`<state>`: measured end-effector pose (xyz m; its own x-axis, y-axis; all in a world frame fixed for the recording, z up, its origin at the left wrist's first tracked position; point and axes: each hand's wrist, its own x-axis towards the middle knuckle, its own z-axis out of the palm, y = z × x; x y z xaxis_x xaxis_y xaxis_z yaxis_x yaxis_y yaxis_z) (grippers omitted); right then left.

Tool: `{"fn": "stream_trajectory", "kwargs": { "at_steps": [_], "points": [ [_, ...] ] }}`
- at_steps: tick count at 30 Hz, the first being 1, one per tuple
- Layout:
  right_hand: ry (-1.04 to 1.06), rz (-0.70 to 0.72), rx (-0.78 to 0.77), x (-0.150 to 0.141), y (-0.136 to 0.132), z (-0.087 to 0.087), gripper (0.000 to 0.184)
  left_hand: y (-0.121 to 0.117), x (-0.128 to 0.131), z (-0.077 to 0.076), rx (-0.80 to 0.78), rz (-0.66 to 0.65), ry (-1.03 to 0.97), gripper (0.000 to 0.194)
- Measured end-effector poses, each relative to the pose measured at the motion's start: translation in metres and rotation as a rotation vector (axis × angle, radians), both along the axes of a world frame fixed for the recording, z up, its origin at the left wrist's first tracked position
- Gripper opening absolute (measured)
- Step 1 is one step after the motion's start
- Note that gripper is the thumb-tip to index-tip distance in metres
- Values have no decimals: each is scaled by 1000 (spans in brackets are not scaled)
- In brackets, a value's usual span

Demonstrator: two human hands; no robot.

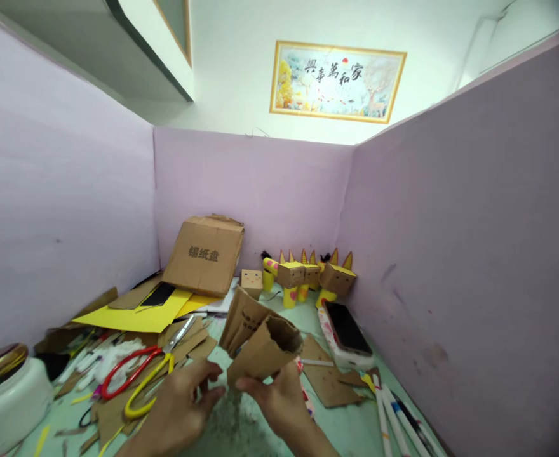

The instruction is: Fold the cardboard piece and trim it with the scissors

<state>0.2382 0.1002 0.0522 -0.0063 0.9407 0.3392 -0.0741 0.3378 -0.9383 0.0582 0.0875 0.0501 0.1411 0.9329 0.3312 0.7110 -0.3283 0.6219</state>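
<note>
My right hand grips a bent piece of brown cardboard by its lower edge, thumb in front. The cardboard is rolled at one end into a rough tube, with a flap of it standing up at the left. Just to the left of it my left hand is empty, its fingers curled but apart, not touching the cardboard. Scissors with one red and one yellow handle lie beside my left hand, on cardboard scraps.
A cardboard box leans at the back left above yellow sheets. Small cardboard animal figures stand at the back. A phone and several markers lie at the right, a white jar at the left. Purple panels enclose the table.
</note>
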Motion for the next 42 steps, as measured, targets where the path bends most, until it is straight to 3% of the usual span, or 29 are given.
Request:
{"fn": "stream_trajectory", "kwargs": {
  "at_steps": [4, 10, 16, 19, 22, 24, 26, 28, 31, 34, 42],
  "points": [
    [66, 64, -77, -7, -9, 2, 29, -8, 16, -11, 39, 18, -20, 41],
    [21, -34, -68, -10, -8, -7, 29, -6, 25, -20, 2, -52, -85, 16],
    [77, 45, -15, -4, -1, -9, 38, -7, 26, -14, 28, -143, -123, 9],
    [312, 1, -129, 1, 4, -7, 38, -12, 30, -12, 160, -158, -182, 27],
    [525, -41, -211, 6, 13, -5, 45, -16, 34, -12, 193, -34, -199, 46],
    [573, -72, -232, 10, 19, -4, 49, -14, 34, -15, 120, 114, -311, 53],
    [633, -92, -252, 14, 23, -1, 54, -8, 34, -19, 0, 199, -569, 64],
    [689, -103, -261, 17, 26, 3, 57, -1, 34, -23, -131, 175, -808, 75],
    [738, -98, -267, 15, 24, 5, 59, 3, 38, -26, -274, 29, -929, 85],
    [752, -73, -293, 5, 17, 0, 64, 1, 42, -23, -324, -39, -983, 76],
    [774, 49, -242, -5, 9, -9, 60, -1, 34, -17, -226, 139, -1011, 48]
  ]
}}
